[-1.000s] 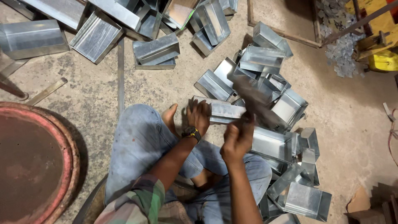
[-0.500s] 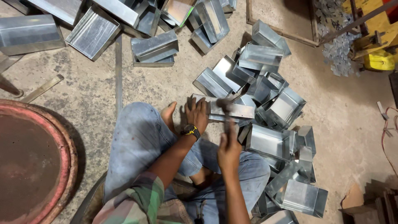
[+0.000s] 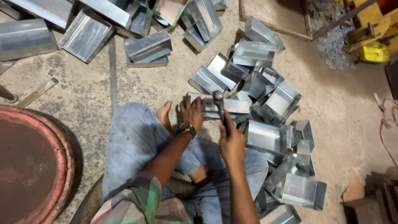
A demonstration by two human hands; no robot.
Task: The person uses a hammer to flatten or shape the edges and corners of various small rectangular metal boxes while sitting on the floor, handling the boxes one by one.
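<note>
Hammer (image 3: 219,103) (right hand (image 3: 232,143)) — now down

We are in a sheet-metal workshop, working seated on a bare, stained concrete floor (image 3: 137,83). Folded galvanised metal channels (image 3: 147,47) and open box-shaped pieces (image 3: 265,137) lie heaped all around us, some stacked at the top, many piled to our right. A hammer (image 3: 219,105) is in use on one long piece (image 3: 219,105). A large rusty red round drum lid (image 3: 25,166) sits at our left, a heap of small metal scraps (image 3: 331,45) lies near a yellow container (image 3: 373,52), and a loose cable (image 3: 387,124) trails at the right edge.
</note>
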